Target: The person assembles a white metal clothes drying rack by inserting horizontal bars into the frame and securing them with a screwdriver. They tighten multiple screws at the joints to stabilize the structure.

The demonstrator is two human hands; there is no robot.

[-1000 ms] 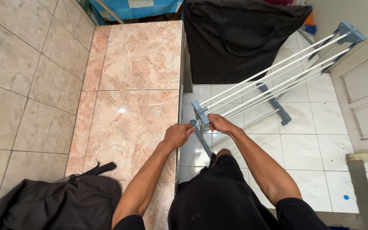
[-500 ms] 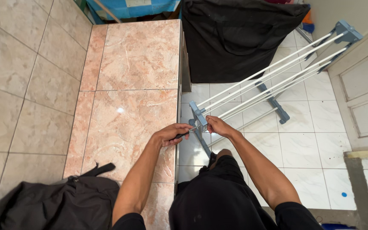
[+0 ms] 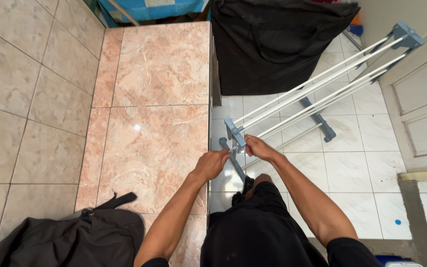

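So we're looking straight down here, and starting way over on the left there's a dark bag [image 3: 60,235] slumping on the corner of the pink tiled counter [image 3: 159,74], not being touched by anyone. Moving in, our left hand [image 3: 212,164] is curling its fingers round the grey end bracket of the rack [image 3: 317,86], right by the counter's edge, though we can't really tell how tight that grip is since the knuckles are hiding the palm side. Just beside it, our right hand [image 3: 258,147] is closing over the top of the same end piece, thumb and fingers wrapped on the plastic where the white rods are meeting it. The rack itself is lying folded flat and tilted, its near end up in our hands and its far end running off toward the door [image 3: 421,113] at the upper right, with its feet down over the white floor [image 3: 352,173]. Behind it a black cloth [image 3: 277,44] is hanging down from the counter's far end. Going by how it's sitting, we're guessing the rack is only gripped so far and not opened out at all, so the legs and wings are all still waiting to be spread.
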